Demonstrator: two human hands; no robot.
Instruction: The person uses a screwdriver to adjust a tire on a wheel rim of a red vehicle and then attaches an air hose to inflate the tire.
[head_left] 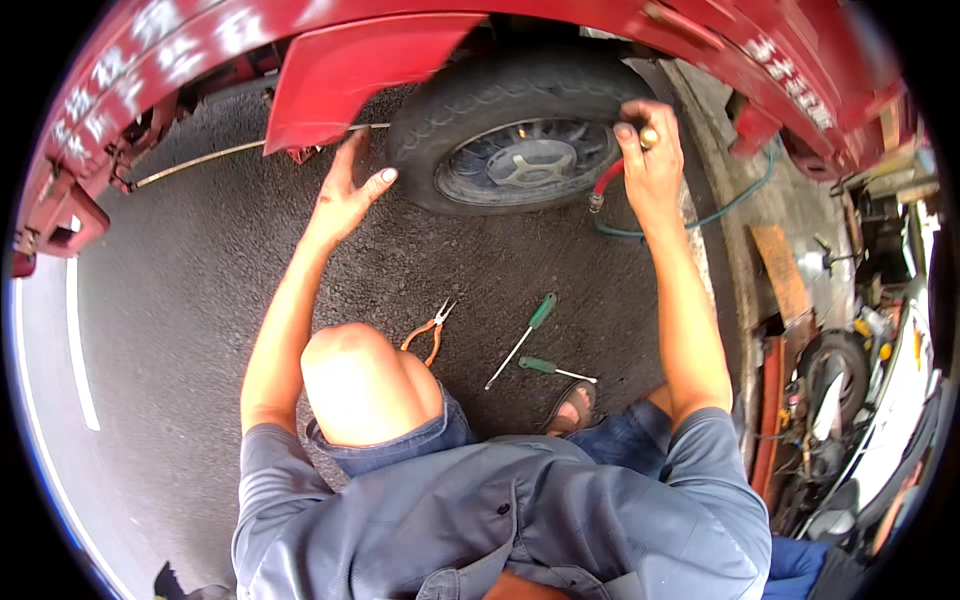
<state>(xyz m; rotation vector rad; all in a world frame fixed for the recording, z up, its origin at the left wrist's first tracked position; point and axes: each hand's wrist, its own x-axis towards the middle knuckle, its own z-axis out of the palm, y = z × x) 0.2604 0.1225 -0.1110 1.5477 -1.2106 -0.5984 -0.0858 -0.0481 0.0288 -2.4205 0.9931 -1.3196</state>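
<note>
A black tire [425,115] on a grey wheel rim [525,165] stands upright under the red bodywork of a vehicle. My left hand [345,200] is at the tire's left side, below a red fender flap [365,75]. Its thumb is spread from the fingers and nothing shows in its grasp. At the tire's right side, my right hand [655,165] is closed round a red hose piece [608,177] with a brass end [648,138] poking out between the fingers. A metal coupling [597,201] joins the red piece to a blue-green hose [705,221].
Orange-handled pliers [437,325] and two green-handled screwdrivers, one long [541,312] and one short [540,364], lie on the asphalt before me. A thin rod [205,160] runs left of the tire. A curb [692,215], a wooden board [780,270] and clutter with another tire [838,370] are at right.
</note>
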